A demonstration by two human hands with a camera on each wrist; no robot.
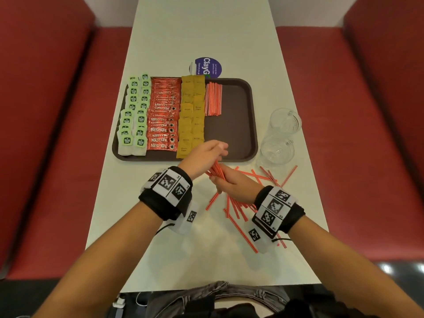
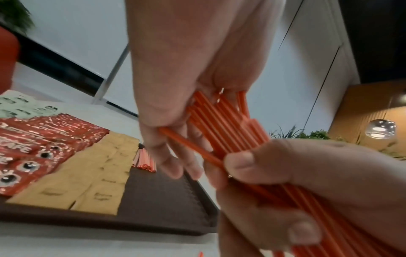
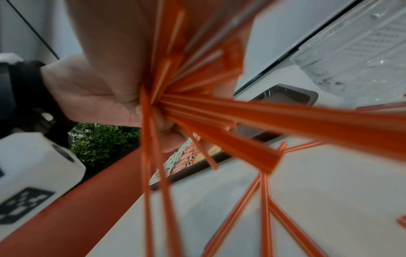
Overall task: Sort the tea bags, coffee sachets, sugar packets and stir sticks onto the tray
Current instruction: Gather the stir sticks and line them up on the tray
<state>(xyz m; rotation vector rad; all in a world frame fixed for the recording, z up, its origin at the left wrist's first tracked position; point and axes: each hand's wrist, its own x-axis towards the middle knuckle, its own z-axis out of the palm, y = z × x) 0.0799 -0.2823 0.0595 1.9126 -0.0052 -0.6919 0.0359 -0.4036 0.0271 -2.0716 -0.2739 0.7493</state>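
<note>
Done: tea bags [image 1: 133, 115], coffee sachets [image 1: 163, 115], sugar packets [image 1: 192, 113] and one stir-stick row [image 1: 213, 99] fill the tray [image 1: 238, 125].
Left: loose stir sticks [image 1: 238, 210] at table's 5 o'clock.
Hands: left hand [image 1: 204, 154] and right hand [image 1: 231, 183] both clasp a stick bundle [image 2: 222, 128].

Around your work area: a bench, seats, glasses and a sticker.

You have a long white bench [image 1: 206, 31] between red padded seats [image 1: 46, 134]; two clear ribbed drinking glasses [image 1: 282, 136] lie on their sides near its right edge, and a round purple sticker [image 1: 207, 66] sits farther back.
</note>
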